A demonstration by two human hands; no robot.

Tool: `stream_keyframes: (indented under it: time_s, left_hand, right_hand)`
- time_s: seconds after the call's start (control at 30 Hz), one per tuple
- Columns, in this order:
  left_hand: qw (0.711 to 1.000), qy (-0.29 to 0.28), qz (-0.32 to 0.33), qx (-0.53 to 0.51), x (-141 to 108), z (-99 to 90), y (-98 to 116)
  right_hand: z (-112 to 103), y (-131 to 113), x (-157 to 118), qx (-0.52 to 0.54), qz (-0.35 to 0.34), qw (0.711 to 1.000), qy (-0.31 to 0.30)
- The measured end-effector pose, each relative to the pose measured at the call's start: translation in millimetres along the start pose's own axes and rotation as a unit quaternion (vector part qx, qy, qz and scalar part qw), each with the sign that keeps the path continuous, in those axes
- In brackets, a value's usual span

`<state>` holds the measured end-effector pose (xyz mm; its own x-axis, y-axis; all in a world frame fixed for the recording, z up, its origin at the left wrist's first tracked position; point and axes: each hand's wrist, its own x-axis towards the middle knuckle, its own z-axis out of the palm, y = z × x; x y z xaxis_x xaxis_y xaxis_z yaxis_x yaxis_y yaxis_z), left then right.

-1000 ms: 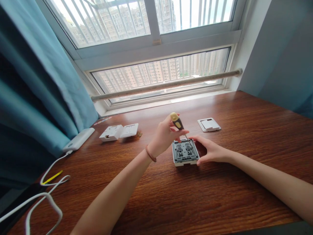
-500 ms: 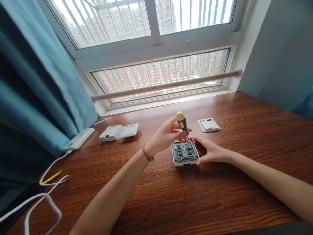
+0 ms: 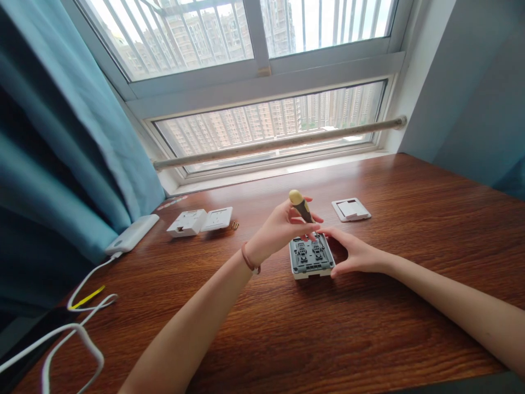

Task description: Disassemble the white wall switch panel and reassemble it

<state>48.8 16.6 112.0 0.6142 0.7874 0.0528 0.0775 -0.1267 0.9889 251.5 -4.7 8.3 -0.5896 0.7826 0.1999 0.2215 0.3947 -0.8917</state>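
Observation:
My left hand [image 3: 275,229] is closed around a screwdriver [image 3: 302,208] with a yellow-and-black handle. The handle leans to the left, and its lower end points at the far right part of a wall switch [image 3: 307,261]; the tip is hidden by my fingers. Grey, with two black mechanisms on top, the switch sits on a white back box on the table. My right hand [image 3: 357,255] grips its right side, thumb at the near corner and fingers at the far corner.
A white switch cover [image 3: 351,209] lies to the right. Left of my hands are a white box [image 3: 186,223], a white plate [image 3: 217,218] and several brass screws [image 3: 235,225]. A white power strip [image 3: 133,235] with cable rests by the curtain [image 3: 123,158], near a yellow strip [image 3: 88,297].
The screwdriver's handle has tipped a little to the left, and the fingers of my left hand have shifted around it. My right hand and the switch stay in place.

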Motion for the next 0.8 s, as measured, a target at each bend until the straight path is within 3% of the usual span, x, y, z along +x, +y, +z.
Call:
stream_keyframes:
  time_s: [0.1, 0.2, 0.27, 0.37, 0.43, 0.63, 0.8]
  left_hand:
    - [0.999, -0.026, -0.001, -0.041, 0.1, -3.1, -1.0]
    - [1.000, -0.011, 0.004, -0.019, 1.2, -4.0, -6.4]
    - [0.997, 0.035, 0.026, 0.057, 2.5, -3.3, -10.8]
    - [0.969, 0.127, 0.059, 0.204, 4.5, -0.9, -15.5]
    - [0.959, 0.149, 0.065, 0.231, 5.3, 1.0, -16.6]
    - [0.997, 0.054, 0.037, 0.040, 4.1, 4.2, -13.3]
    - [0.997, 0.055, 0.033, 0.032, 0.9, 0.4, -3.7]
  right_hand:
    - [0.3, 1.1, 0.2, 0.010, 0.004, 1.000, -0.004]
    - [0.5, 1.8, -0.1, -0.007, 0.008, 1.000, 0.003]
    - [0.5, 2.0, -0.6, -0.014, 0.008, 1.000, 0.003]
    - [0.1, 2.3, -1.2, -0.021, 0.010, 1.000, 0.006]
    - [-0.2, 2.4, -1.2, -0.031, 0.013, 0.999, 0.011]
    - [-0.4, 0.9, -0.6, -0.029, 0.010, 1.000, 0.001]
    - [0.3, 2.4, -1.0, -0.022, 0.006, 1.000, 0.001]
